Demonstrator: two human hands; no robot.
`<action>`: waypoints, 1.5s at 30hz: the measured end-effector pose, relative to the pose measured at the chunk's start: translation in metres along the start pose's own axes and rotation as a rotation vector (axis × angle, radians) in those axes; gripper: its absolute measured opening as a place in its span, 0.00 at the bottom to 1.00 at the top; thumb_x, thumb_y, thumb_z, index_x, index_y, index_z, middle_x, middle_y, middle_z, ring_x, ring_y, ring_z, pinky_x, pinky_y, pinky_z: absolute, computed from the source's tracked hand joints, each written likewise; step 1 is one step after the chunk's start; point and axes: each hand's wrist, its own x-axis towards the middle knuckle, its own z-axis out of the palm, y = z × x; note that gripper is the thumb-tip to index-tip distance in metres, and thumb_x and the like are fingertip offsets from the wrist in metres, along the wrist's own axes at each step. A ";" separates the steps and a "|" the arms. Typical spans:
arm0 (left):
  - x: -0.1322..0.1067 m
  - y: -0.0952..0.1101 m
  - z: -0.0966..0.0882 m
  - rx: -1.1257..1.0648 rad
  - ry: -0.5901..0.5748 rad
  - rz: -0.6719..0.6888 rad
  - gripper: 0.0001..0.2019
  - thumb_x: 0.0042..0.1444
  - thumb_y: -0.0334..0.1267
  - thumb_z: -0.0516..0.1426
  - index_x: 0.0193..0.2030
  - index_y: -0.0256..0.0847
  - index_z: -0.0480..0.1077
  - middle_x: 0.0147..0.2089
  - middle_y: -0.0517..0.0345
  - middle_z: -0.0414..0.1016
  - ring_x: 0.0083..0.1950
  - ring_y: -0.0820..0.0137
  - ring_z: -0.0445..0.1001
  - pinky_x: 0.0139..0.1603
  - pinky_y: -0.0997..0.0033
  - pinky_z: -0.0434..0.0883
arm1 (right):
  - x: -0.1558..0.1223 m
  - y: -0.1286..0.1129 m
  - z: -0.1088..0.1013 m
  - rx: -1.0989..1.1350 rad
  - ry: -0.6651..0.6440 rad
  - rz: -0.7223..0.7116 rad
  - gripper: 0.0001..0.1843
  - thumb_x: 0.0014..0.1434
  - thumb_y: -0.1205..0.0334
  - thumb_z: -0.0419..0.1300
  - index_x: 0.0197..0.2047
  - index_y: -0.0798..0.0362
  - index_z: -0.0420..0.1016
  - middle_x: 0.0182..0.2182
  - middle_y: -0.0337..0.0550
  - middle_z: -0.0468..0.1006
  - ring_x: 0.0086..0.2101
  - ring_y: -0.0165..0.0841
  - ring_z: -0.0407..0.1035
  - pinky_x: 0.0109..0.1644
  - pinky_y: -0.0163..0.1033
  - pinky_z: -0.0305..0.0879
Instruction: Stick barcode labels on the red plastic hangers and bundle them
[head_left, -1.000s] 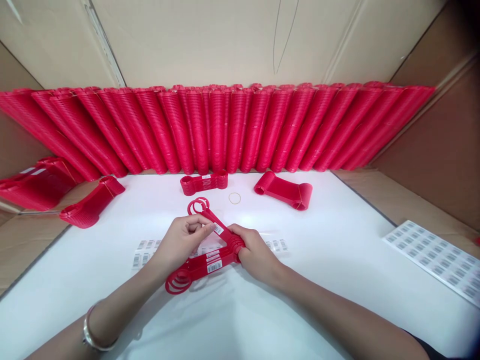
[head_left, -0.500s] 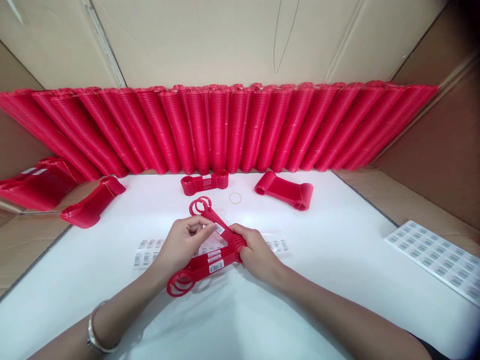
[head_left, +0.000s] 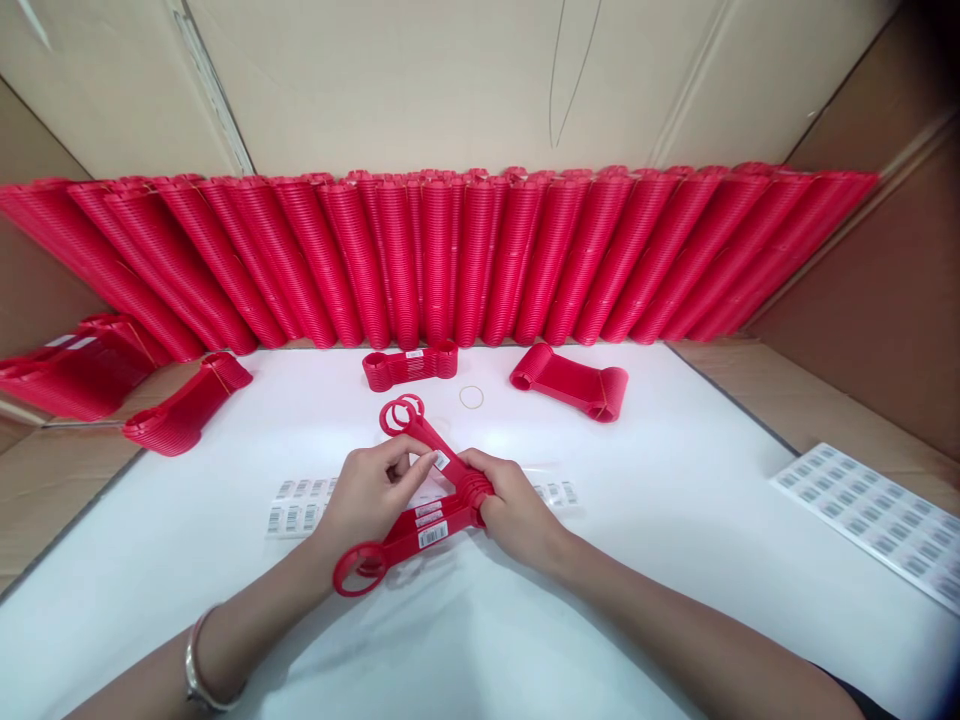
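Observation:
My right hand (head_left: 512,505) is closed round one end of a fanned bundle of flat red plastic pieces (head_left: 420,490) with ring-shaped ends. The bundle is held just over the white table (head_left: 675,480). My left hand (head_left: 373,490) pinches the top piece with thumb and fingertips, right at a small white barcode sticker (head_left: 441,461). The lower pieces each carry a barcode sticker (head_left: 432,535) too. A strip of barcode labels (head_left: 296,503) lies on the table under my hands.
A long row of stacked red pieces (head_left: 450,255) leans on the cardboard back wall. Smaller banded bundles lie at the back centre (head_left: 410,364), back right (head_left: 570,380) and left (head_left: 184,405). A loose rubber band (head_left: 471,397) is nearby. A label sheet (head_left: 874,515) lies far right.
The lower pieces of the fan have closed together, so fewer rings show at the bottom end. My left fingers have shifted slightly along the top piece. The hands stay in place.

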 end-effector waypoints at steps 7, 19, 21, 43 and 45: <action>0.000 -0.005 0.005 0.631 0.231 0.436 0.14 0.60 0.43 0.48 0.34 0.38 0.69 0.31 0.56 0.70 0.32 0.70 0.67 0.31 0.73 0.63 | -0.001 0.003 0.001 -0.028 -0.004 -0.053 0.18 0.41 0.78 0.45 0.31 0.53 0.68 0.26 0.36 0.71 0.28 0.29 0.64 0.31 0.32 0.58; 0.001 -0.001 0.000 0.800 0.454 0.495 0.17 0.55 0.52 0.51 0.36 0.37 0.64 0.40 0.47 0.66 0.38 0.63 0.66 0.32 0.67 0.68 | -0.009 -0.007 0.003 -0.007 0.009 -0.138 0.20 0.38 0.79 0.43 0.31 0.53 0.67 0.27 0.35 0.70 0.28 0.29 0.63 0.31 0.32 0.57; 0.002 -0.003 -0.001 0.717 0.497 0.473 0.23 0.53 0.55 0.52 0.41 0.35 0.61 0.45 0.43 0.64 0.43 0.60 0.66 0.35 0.64 0.70 | -0.010 -0.008 0.002 0.020 0.000 -0.127 0.22 0.37 0.79 0.43 0.33 0.53 0.68 0.27 0.36 0.71 0.29 0.29 0.64 0.31 0.32 0.58; 0.007 -0.009 -0.028 0.113 0.263 0.397 0.12 0.49 0.21 0.44 0.33 0.40 0.60 0.36 0.58 0.61 0.36 0.72 0.64 0.36 0.72 0.65 | -0.010 -0.008 -0.004 0.118 0.015 -0.045 0.25 0.39 0.79 0.42 0.36 0.52 0.71 0.21 0.32 0.66 0.22 0.25 0.59 0.24 0.30 0.54; 0.008 -0.010 -0.030 0.188 0.172 0.373 0.09 0.50 0.23 0.44 0.31 0.40 0.59 0.33 0.59 0.62 0.33 0.72 0.64 0.34 0.73 0.64 | -0.010 -0.007 -0.004 0.122 0.024 -0.041 0.25 0.39 0.79 0.42 0.36 0.52 0.71 0.20 0.32 0.64 0.22 0.25 0.59 0.24 0.30 0.54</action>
